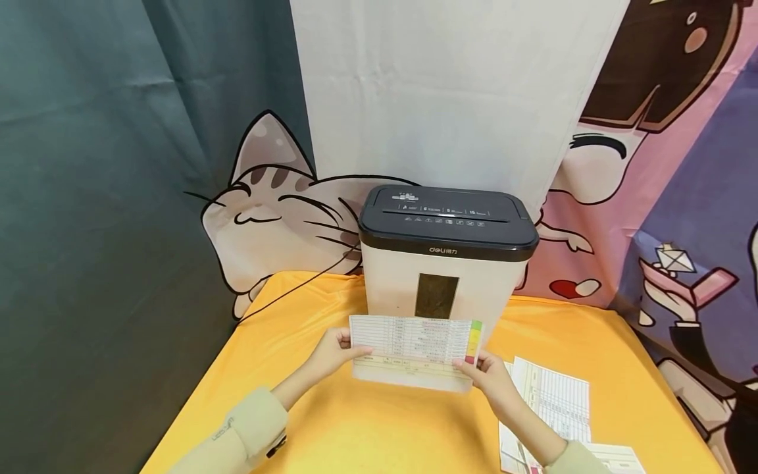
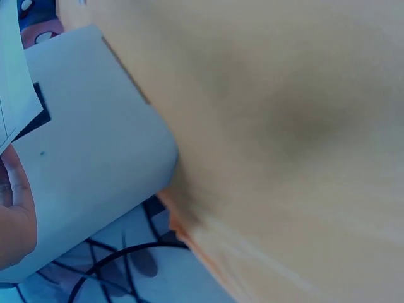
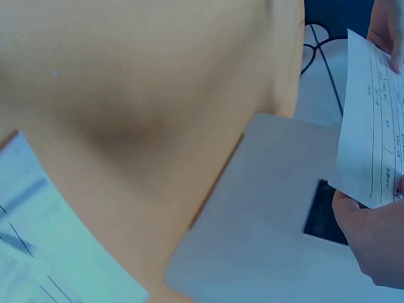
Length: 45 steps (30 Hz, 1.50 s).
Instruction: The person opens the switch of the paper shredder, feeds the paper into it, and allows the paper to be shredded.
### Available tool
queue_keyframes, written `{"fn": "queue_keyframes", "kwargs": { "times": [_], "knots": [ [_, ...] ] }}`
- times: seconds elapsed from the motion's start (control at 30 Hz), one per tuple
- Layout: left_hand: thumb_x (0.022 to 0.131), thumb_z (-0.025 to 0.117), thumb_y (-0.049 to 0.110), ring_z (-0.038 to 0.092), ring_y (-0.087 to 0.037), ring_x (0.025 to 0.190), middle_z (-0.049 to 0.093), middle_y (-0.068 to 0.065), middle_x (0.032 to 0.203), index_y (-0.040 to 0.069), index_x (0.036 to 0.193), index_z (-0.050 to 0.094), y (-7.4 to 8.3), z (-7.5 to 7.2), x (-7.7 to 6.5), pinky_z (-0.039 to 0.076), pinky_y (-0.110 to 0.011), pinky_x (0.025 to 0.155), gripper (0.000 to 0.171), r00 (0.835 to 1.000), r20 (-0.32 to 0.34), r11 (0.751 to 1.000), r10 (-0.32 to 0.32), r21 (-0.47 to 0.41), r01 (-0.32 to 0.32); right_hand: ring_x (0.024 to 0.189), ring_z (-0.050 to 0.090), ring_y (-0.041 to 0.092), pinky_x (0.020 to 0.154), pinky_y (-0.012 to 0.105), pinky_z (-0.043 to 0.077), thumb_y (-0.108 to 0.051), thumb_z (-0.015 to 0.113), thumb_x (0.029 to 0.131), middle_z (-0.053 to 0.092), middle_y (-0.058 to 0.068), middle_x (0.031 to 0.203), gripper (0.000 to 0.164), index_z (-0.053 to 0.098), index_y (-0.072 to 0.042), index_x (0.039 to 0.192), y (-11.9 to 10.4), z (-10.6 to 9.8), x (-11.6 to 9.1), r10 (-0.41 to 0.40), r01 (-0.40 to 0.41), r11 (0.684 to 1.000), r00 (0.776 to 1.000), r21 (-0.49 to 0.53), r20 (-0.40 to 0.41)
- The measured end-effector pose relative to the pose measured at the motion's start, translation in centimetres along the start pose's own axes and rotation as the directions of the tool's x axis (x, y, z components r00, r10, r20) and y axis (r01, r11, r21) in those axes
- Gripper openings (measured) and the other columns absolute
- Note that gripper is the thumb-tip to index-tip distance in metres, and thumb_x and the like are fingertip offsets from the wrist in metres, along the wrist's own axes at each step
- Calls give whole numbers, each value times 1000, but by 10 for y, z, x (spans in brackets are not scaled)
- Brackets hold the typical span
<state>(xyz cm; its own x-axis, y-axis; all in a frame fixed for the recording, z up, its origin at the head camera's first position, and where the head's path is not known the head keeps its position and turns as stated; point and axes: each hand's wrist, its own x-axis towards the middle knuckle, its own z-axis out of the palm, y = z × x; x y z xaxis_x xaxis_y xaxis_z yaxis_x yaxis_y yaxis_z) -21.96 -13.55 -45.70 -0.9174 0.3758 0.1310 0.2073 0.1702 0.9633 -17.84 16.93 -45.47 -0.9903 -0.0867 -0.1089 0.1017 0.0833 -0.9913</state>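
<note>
A printed form sheet (image 1: pixel 414 352) with ruled lines and a green, yellow and red strip is held up in front of the paper shredder (image 1: pixel 385 283). My left hand (image 1: pixel 331 355) pinches its left edge, thumb on the near face. At the right edge, my right hand (image 1: pixel 491 378) pinches it the same way, thumb by the red patch. The shredder has a white body, a dark window (image 1: pixel 437 296) and a black top with a narrow feed slot (image 1: pixel 450 215). In the right wrist view both hands grip the sheet (image 3: pixel 369 139), which overlaps the window.
More printed forms (image 1: pixel 556 398) lie loosely stacked on the yellow tablecloth (image 1: pixel 349 431), under and beside my right forearm. A black cord (image 1: pixel 296 288) runs leftward from behind the shredder. Printed cartoon curtains (image 1: pixel 450 92) hang close behind it.
</note>
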Motion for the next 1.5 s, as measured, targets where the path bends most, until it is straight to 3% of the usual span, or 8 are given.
{"fn": "queue_keyframes", "kwargs": {
  "times": [0.37,0.67,0.87,0.97,1.13,1.23,1.37,1.5],
  "knots": [
    [81,72,7,67,-7,74,70,-25,97,-10,101,68,42,-14,12,55,-22,66,26,998,10,985,68,157,-69,89,62,-2,80,18,48,-10,60,91,71,-13,96,36,56,13,118,-44,-14,-7,-114,117,985,993,-125,30],
    [80,73,9,65,-7,74,71,-19,95,-4,98,71,82,-19,26,53,-21,65,22,988,35,949,151,276,-155,85,65,-4,75,14,51,-9,62,90,68,-21,92,32,59,12,113,-77,-31,-10,-314,309,918,949,-250,21],
    [76,77,11,60,-10,65,70,-13,80,-1,79,71,101,-27,37,50,-23,59,13,977,-6,897,213,397,-193,78,63,-6,71,12,50,-4,67,85,73,11,97,24,65,7,107,-95,-36,-3,-453,421,801,891,-425,28],
    [75,78,10,57,-10,61,67,-11,71,0,71,68,110,-32,45,49,-22,58,15,968,-26,873,248,440,-212,75,60,-9,67,10,49,0,69,82,71,21,93,17,68,6,98,-105,-37,3,-552,492,710,833,-504,36],
    [75,78,10,52,-6,59,69,-10,74,2,69,68,129,-37,62,44,-20,55,14,940,-34,829,341,483,-283,66,53,-13,59,7,45,5,72,77,70,18,78,8,70,5,84,-126,-43,14,-679,553,582,734,-596,17],
    [76,77,11,49,-6,56,67,-9,70,4,66,65,138,-38,71,40,-19,53,18,918,-36,800,395,505,-324,52,45,-7,48,11,38,5,71,77,64,14,64,6,69,3,82,-138,-49,19,-712,554,538,703,-635,10],
    [78,76,13,49,-8,57,68,-12,71,3,63,62,150,-38,79,39,-20,53,23,911,-55,794,409,513,-325,47,37,1,43,16,32,3,70,79,63,14,65,8,70,2,87,-151,-56,25,-732,570,506,681,-648,27],
    [79,75,13,55,-11,61,71,-14,79,2,66,65,160,-39,86,41,-22,56,20,912,-73,797,403,518,-311,55,46,-11,51,6,37,4,70,80,68,13,76,6,69,3,86,-162,-62,28,-755,578,484,656,-657,20]
  ]
}}
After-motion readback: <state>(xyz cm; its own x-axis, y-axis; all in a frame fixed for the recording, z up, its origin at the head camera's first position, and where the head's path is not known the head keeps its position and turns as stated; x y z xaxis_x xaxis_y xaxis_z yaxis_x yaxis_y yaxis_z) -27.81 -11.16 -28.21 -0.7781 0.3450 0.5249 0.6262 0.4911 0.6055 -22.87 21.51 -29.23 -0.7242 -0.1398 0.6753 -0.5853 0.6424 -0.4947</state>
